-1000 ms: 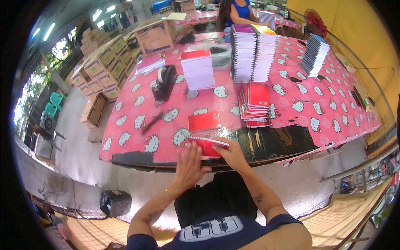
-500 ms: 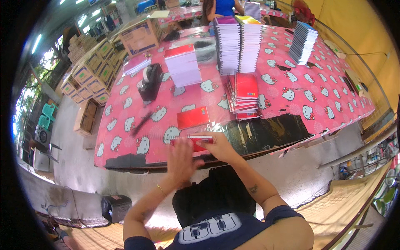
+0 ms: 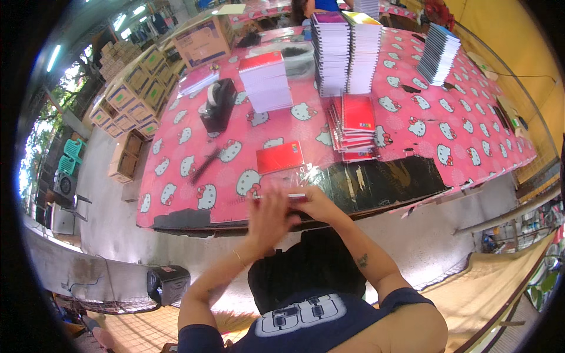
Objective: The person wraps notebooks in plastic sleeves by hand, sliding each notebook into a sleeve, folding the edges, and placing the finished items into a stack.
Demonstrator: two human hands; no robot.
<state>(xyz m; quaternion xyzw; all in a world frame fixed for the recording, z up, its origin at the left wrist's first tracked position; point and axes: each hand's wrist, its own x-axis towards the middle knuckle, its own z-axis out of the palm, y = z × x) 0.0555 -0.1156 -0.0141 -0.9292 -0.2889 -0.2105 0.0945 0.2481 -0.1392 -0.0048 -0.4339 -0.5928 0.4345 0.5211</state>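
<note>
At the near edge of the table my right hand (image 3: 318, 205) grips a thin red notebook (image 3: 298, 197), seen almost edge-on. My left hand (image 3: 269, 219) is in front of the notebook's left part, blurred, its fingers stretched upward and thumb apart. It hides that end, and whether it touches the cover is unclear. Just beyond lies a single red notebook (image 3: 280, 157), flat. To the right of it stands a loose, uneven pile of red spiral notebooks (image 3: 357, 115). A dark wire coil strip (image 3: 206, 166) lies left of the flat notebook.
Farther back are a red-topped paper stack (image 3: 265, 82), a black tape dispenser (image 3: 219, 109), tall spiral notebook stacks (image 3: 332, 56) and a dark-covered stack (image 3: 438, 56). Cartons (image 3: 126, 94) are piled at left. Black patching (image 3: 388, 185) covers the table's front edge. Another person (image 3: 325, 5) is at the back.
The notebook in my right hand has tipped from showing its red cover to nearly edge-on. My left hand stays before it, still blurred. The whole view has shifted slightly.
</note>
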